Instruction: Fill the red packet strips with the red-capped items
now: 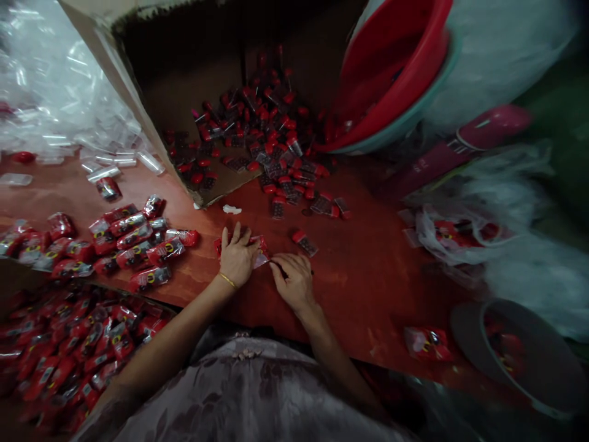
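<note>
On the reddish tabletop, my left hand (238, 259) lies with its fingers spread over a flat red and clear plastic packet (262, 245), pressing it down. The fingers of my right hand (295, 282) are pinched together at the packet's right corner. Beyond my right hand lies a small clear bottle with a red cap (304, 241), dark bits showing inside. A scrap of white paper (232, 209) is just past my left fingertips. To the left sits a group of filled red packets (133, 236).
A tipped cardboard box (151, 129) spills many red-capped bottles. Behind it leans a red basin (391, 73); a maroon flask (464, 141) lies nearby. Clear plastic tubes (55, 116) heap at left. Filled packets (87, 344) fill a lower-left box. A grey tub (529, 356) stands right.
</note>
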`<state>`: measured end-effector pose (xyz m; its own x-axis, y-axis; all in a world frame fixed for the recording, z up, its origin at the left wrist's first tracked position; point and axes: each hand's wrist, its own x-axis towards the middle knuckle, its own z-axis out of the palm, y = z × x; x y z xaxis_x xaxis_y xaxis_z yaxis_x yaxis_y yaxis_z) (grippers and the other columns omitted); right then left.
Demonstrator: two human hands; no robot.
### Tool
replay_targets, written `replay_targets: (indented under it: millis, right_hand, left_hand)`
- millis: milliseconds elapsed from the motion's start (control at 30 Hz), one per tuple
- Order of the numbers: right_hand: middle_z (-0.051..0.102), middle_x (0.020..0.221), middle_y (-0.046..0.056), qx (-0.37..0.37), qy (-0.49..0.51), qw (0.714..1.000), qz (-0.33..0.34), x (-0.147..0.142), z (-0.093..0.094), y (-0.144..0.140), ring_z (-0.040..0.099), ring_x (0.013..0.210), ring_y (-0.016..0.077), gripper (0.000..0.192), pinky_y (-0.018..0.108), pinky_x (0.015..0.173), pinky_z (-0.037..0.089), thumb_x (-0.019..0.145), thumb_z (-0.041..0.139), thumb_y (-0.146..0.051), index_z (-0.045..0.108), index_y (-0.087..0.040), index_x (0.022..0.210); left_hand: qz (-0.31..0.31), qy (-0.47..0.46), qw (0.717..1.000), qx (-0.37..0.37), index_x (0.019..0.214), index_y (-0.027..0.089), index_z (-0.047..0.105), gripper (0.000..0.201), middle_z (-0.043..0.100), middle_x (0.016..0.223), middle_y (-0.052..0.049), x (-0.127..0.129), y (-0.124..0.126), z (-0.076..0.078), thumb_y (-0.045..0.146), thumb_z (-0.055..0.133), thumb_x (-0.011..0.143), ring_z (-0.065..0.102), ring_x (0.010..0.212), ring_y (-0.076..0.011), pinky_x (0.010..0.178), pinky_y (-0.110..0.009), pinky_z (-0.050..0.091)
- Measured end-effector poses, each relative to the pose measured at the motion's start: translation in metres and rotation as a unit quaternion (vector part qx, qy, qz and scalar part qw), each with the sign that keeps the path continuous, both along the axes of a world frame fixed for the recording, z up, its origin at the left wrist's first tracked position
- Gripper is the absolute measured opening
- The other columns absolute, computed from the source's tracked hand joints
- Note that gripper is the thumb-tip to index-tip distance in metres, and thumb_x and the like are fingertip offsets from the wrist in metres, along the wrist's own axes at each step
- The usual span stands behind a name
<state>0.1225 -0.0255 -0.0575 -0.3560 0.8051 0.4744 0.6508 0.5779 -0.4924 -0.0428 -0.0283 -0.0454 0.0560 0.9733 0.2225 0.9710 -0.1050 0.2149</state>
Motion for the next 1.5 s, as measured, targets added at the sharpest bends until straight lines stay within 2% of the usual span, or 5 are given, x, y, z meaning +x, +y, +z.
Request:
replay_targets:
  millis: [367,900,1200,1367,1500]
  right_hand:
    - [0.07,0.092,0.007,-0.017,0.058,0.998,-0.022,0.0,0.013,0.002,0.063,0.086,0.0199,0.021,0.034,0.079,0.044,0.088,0.049,-0.029,0.063,-0.018,0.098]
    - [0.07,0.095,0.006,-0.019,-0.002,1.0,-0.018,-0.003,0.004,0.003,0.062,0.089,0.0202,0.019,0.035,0.082,0.039,0.087,0.05,-0.029,0.064,-0.019,0.096]
    - [0.071,0.093,0.007,-0.014,0.018,1.0,-0.017,-0.002,0.003,0.004,0.062,0.088,0.0206,0.02,0.036,0.082,0.041,0.087,0.049,-0.028,0.064,-0.018,0.096]
    - [0.067,0.104,0.011,-0.12,0.124,0.985,-0.027,-0.005,0.008,0.004,0.062,0.095,0.0219,0.035,0.037,0.084,0.047,0.085,0.052,-0.039,0.057,-0.017,0.112]
    - [0.066,0.104,0.009,-0.267,0.278,0.922,0.032,-0.016,0.014,0.007,0.063,0.094,0.0191,0.041,0.031,0.081,0.051,0.08,0.057,-0.041,0.053,-0.018,0.113]
  left_hand:
    - [0.015,-0.041,0.998,0.046,0.101,0.024,0.068,0.027,0.06,0.122,-0.009,0.001,-0.001,0.018,0.032,0.048,0.085,0.037,0.128,-0.0328,0.105,-0.058,0.022]
    - [0.002,-0.029,1.0,0.0,0.122,0.015,0.056,0.042,0.049,0.133,-0.016,0.006,-0.009,0.0,0.035,0.045,0.086,0.031,0.131,-0.0341,0.106,-0.058,0.017]
    - [0.029,-0.043,0.998,0.032,0.109,0.024,0.065,0.032,0.052,0.131,-0.012,0.009,-0.01,0.005,0.032,0.043,0.088,0.031,0.131,-0.034,0.106,-0.059,0.018]
    - [0.035,-0.093,0.993,0.065,0.112,0.028,0.064,0.033,0.051,0.133,-0.009,0.012,-0.012,0.028,0.035,0.043,0.088,0.031,0.132,-0.0321,0.107,-0.056,0.017]
    - [0.024,-0.165,0.985,0.044,0.113,0.031,0.062,0.032,0.053,0.131,-0.006,0.013,-0.014,0.041,0.037,0.042,0.089,0.035,0.13,-0.029,0.106,-0.056,0.02]
